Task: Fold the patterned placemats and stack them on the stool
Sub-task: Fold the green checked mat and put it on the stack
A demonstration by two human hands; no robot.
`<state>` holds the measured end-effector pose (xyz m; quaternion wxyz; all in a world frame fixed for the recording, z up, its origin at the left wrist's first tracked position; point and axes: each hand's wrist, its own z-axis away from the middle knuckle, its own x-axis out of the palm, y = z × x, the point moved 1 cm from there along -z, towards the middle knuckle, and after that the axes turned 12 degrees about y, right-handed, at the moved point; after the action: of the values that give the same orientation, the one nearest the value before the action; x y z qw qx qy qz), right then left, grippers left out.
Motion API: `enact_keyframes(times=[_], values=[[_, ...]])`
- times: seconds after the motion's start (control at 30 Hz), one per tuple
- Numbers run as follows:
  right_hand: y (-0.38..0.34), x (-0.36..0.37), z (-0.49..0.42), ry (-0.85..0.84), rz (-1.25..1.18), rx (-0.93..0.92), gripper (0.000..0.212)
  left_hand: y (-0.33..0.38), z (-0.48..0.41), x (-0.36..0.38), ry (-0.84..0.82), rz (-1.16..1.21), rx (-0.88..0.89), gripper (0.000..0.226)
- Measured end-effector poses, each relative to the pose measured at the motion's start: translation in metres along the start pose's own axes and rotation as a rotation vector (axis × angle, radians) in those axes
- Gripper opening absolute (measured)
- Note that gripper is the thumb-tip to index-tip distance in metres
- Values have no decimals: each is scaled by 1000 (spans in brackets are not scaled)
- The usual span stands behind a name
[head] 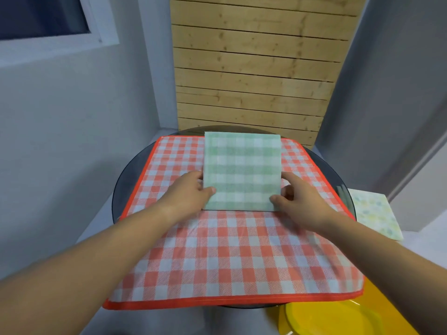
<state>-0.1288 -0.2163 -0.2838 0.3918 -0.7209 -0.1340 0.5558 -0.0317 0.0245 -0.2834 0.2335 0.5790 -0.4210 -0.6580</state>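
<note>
Green placemat: a folded green-and-white checked cloth placemat (242, 165) lies flat on the far half of the red cloth, about the middle from left to right, its far edge level with the cloth's far hem.
Left grip: the bare left hand (191, 192) is at the placemat's near left corner, thumb on top and fingers tucked at the left edge, pinching the fabric.
Right grip: the bare right hand (297, 197) is at the near right corner, thumb pressed on top and fingers curled against the right edge, also holding the fabric.
Red cloth: a large red-and-white checked mat with an orange-red hem (217, 250) is spread open beneath the green one and overhangs the near rim.
Surface: a round dark glass tabletop (121, 187) shows at the left, right and far sides of the red cloth.
Second placemat: a folded pale yellow flowered placemat (372, 213) lies to the right, off the glass, on something white.
Near right: a yellow plastic item (321, 317) sits below the rim.
Far wall: a pale wooden slat panel (251, 68).
</note>
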Motion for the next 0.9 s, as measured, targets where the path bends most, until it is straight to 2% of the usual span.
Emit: enact_keyframes(times=[0.1,0.2,0.3,0.5,0.67,0.9], values=[[2,3,-1,19,40,-5,69,-2,-1,2,104,-123,-9,33],[1,6,-1,22,105,-38,60,-3,0,5,160,-160,13,29],[0,7,-2,-20,163,-56,45,-4,2,8,146,-222,36,27],[-5,9,-3,-78,260,-76,46,-4,8,17,118,-391,76,48],[-9,18,-5,-60,343,-39,43,2,11,19,77,-575,94,44],[-16,39,2,63,594,53,63,2,22,42,95,-796,81,70]])
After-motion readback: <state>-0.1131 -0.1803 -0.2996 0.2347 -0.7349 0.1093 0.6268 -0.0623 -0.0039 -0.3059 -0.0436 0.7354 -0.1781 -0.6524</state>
